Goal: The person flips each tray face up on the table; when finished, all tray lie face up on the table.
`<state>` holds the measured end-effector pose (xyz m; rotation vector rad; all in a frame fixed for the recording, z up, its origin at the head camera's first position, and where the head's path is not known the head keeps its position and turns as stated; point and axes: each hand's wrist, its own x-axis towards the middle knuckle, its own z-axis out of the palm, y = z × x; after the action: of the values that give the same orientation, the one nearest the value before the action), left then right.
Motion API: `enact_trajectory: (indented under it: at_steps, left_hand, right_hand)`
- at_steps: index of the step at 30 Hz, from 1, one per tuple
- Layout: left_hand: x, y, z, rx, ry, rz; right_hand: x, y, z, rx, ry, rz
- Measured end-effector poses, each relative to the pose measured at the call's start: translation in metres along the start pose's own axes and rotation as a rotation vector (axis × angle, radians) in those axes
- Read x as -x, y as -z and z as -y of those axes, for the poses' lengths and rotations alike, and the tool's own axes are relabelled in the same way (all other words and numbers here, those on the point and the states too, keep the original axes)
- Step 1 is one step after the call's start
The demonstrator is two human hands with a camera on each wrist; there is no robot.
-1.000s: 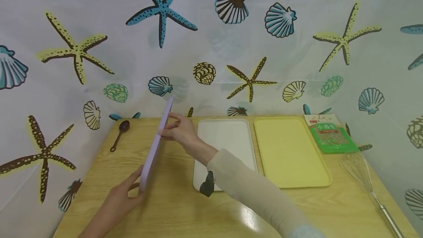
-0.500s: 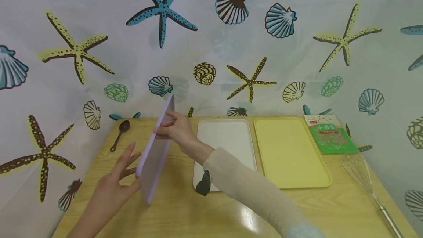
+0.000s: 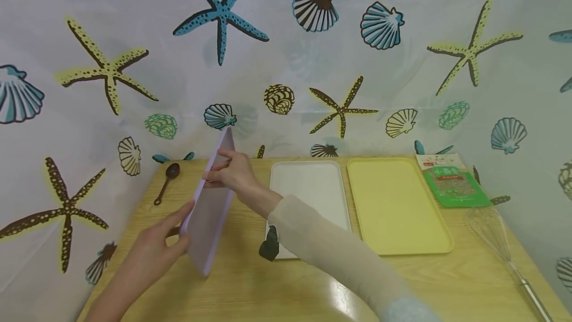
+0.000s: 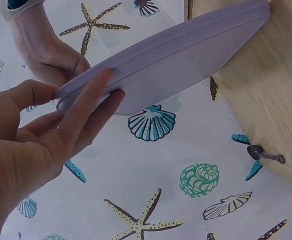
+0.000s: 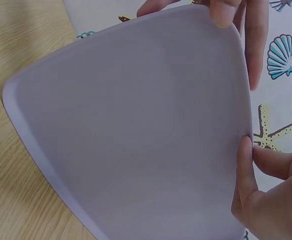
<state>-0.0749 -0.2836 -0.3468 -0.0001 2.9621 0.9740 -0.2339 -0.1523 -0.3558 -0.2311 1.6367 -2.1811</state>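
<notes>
A lilac rectangular tray [image 3: 210, 217] is held up on its long side over the left part of the table, tilted, its inner face towards the right. My right hand [image 3: 234, 173] pinches the upper rim near the far part; in the right wrist view that right hand [image 5: 276, 187] has a finger on the inner face. At the near corner my left hand [image 3: 154, 240] holds the tray between thumb and fingers. In the left wrist view, the left hand [image 4: 40, 135] lays its extended fingers against the outer side.
A white tray [image 3: 308, 183] lies mid-table, partly behind the right forearm, with a yellow tray [image 3: 397, 207] beside it. Farther right are a green packet [image 3: 456, 188] and a whisk [image 3: 505, 247]. A dark brown spoon [image 3: 168, 180] lies back left. Shell-patterned cloth [image 3: 277, 53] encloses the table.
The tray has tipped, so more of its inner face shows. The left hand's fingers lifted off the near corner, then came back against it. The right hand moved slightly left, keeping its pinch.
</notes>
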Motion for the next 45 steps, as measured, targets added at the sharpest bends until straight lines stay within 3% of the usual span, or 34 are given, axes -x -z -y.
enact_trajectory:
  at_steps: [3,9,13,18,24,29,33,39,45]
  left_hand:
    - [0.000,-0.001,0.004,0.043,0.005,-0.030]
    - [0.000,0.002,0.017,0.104,-0.060,-0.141]
    - [0.003,0.009,0.020,0.112,-0.027,-0.134]
    - [0.006,0.017,0.030,0.096,0.043,-0.130]
    - [0.004,0.027,0.049,0.177,0.076,-0.130]
    - [0.003,0.034,0.059,0.257,0.116,-0.103]
    - [0.003,0.035,0.069,0.342,0.148,-0.078]
    - [0.004,0.034,0.089,0.502,0.210,-0.047]
    - [0.003,0.033,0.105,0.618,0.225,-0.057]
  right_hand:
    - [-0.002,-0.004,0.001,0.020,0.001,0.013]
    - [-0.002,-0.001,-0.001,0.070,0.006,0.000]
    - [-0.004,0.012,-0.014,0.172,0.009,-0.014]
    - [-0.008,0.035,-0.052,0.322,0.007,0.001]
    - [-0.005,0.057,-0.092,0.518,-0.033,0.021]
    - [-0.003,0.060,-0.111,0.711,-0.042,0.029]
    - [-0.001,0.058,-0.119,0.747,-0.061,0.020]
    - [-0.001,0.060,-0.131,0.718,-0.092,0.018]
    - [-0.005,0.062,-0.136,0.747,-0.028,0.046]
